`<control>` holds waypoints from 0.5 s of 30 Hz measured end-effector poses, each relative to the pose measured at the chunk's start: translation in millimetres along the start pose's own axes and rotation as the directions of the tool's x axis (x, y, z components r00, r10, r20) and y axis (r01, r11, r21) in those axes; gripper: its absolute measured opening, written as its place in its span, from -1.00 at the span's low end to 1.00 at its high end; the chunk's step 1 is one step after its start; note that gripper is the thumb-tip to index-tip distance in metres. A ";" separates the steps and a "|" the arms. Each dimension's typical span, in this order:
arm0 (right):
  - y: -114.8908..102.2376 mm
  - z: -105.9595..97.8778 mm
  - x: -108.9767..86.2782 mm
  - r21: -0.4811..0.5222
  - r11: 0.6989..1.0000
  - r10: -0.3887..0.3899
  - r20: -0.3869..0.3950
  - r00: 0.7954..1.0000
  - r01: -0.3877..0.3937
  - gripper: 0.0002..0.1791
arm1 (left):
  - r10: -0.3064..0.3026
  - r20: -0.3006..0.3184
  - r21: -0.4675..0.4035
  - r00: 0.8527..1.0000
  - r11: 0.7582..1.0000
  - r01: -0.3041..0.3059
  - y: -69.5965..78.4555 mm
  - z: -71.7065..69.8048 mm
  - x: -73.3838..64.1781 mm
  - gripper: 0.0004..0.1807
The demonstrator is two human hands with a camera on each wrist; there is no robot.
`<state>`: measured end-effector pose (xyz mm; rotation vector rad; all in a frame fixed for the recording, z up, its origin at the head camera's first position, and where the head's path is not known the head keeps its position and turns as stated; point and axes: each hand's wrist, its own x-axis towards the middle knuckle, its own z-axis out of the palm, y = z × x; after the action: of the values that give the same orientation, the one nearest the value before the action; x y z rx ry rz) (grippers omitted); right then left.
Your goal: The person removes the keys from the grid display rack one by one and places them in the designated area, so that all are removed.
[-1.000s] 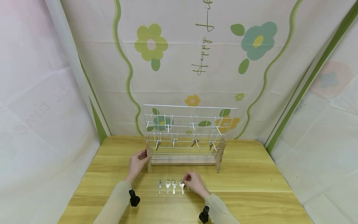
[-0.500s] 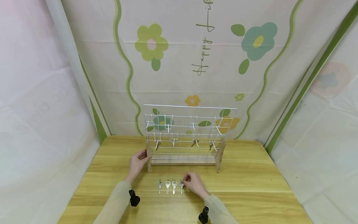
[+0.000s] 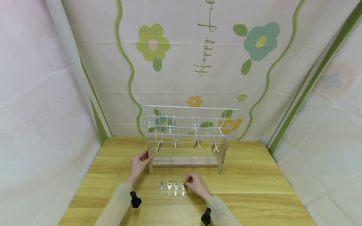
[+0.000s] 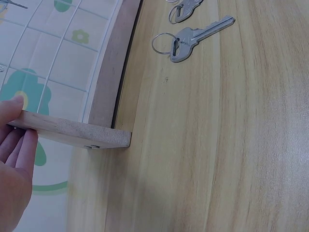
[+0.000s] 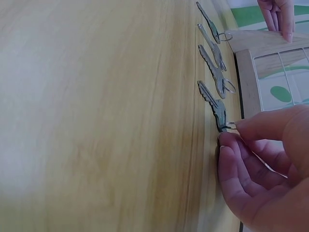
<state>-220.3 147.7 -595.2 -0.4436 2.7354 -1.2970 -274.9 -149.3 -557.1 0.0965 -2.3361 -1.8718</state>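
Observation:
My left hand (image 3: 138,164) grips the left wooden upright (image 4: 72,129) of a white wire grid rack (image 3: 192,108), thumb on one face and fingers on the other. On the table before the rack lies a row of several silver keys, each with a small ring. The rightmost key (image 5: 219,113) has its blade toward me, and my right hand (image 3: 196,185) pinches it at its ring, with thumb and fingertips close over the wood. Beside it in the row are another key (image 3: 176,189), a third key (image 3: 169,189) and the leftmost key (image 4: 186,43).
White hooks stand out from the rack in two rows. Keys hang on the lower row, such as a hanging key (image 3: 197,144). The wooden base bar (image 3: 185,163) runs behind the loose keys. A printed cloth (image 3: 181,69) rises behind the wood-grain table (image 3: 254,188).
The rightmost key has shifted slightly left toward its neighbour and lies straighter, with my right hand at its ring. My left hand has stayed on the upright.

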 end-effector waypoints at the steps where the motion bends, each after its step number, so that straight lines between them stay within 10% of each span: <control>1: -0.1 -0.1 -0.1 -0.001 1.000 0.003 0.002 1.000 -0.003 -0.93 | 0.001 0.001 0.001 1.000 1.000 -0.001 0.6 -0.1 -0.2 -0.47; 15: -3.9 -7.3 -0.5 0.030 0.999 0.032 0.001 0.999 -0.032 -0.90 | -0.015 0.017 0.013 1.000 1.000 0.015 4.5 -0.7 0.1 -0.47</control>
<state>-220.4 150.9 -587.6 -0.3953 2.7066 -1.3286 -274.6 -149.0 -552.6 0.1003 -2.3651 -1.8716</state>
